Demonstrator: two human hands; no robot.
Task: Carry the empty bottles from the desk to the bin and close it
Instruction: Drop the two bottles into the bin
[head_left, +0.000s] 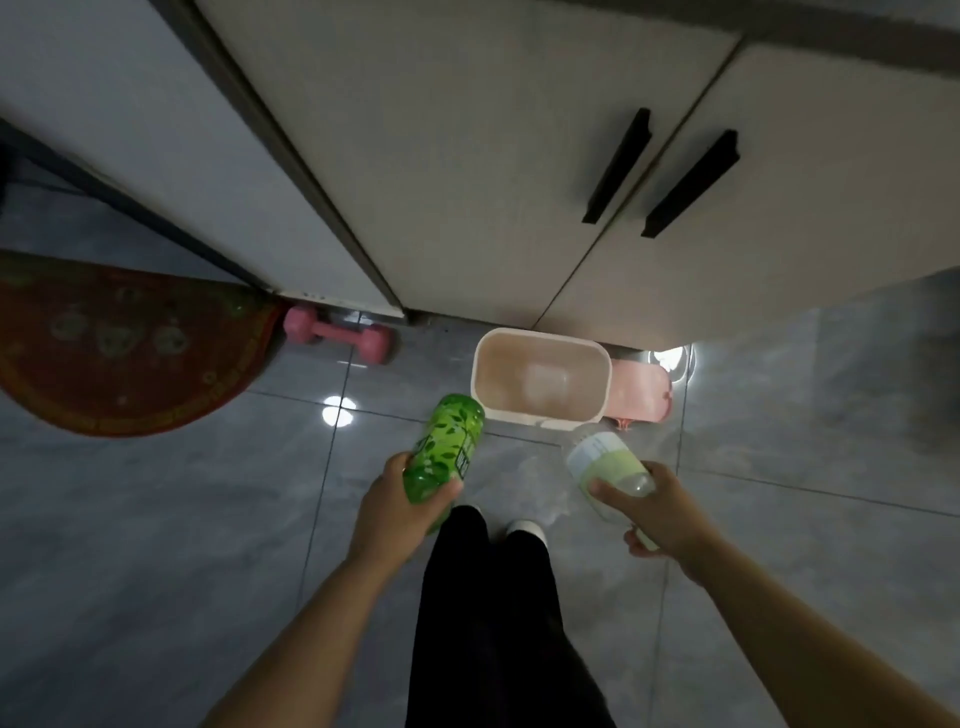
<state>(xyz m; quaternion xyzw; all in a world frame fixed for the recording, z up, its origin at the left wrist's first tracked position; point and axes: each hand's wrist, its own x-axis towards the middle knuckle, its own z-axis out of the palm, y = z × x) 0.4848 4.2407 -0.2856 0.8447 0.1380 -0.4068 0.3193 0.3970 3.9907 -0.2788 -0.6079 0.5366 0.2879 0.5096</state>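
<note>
A small beige bin (486, 364) stands open on the floor against the cabinet, empty inside. Its pink lid (641, 389) hangs open on the bin's right side. My left hand (402, 506) grips a green bottle (447, 452) with a leaf pattern, its far end pointing at the bin's near left corner. My right hand (660, 512) holds a clear bottle with a pale green label (608, 462), tilted toward the bin's near right corner. Both bottles hover just short of the bin's rim.
White cabinet doors with black handles (618, 166) rise behind the bin. A pink dumbbell (337, 338) lies on the grey tiles to the left, beside a round red mat (119, 348). My legs and feet (524, 530) stand just before the bin.
</note>
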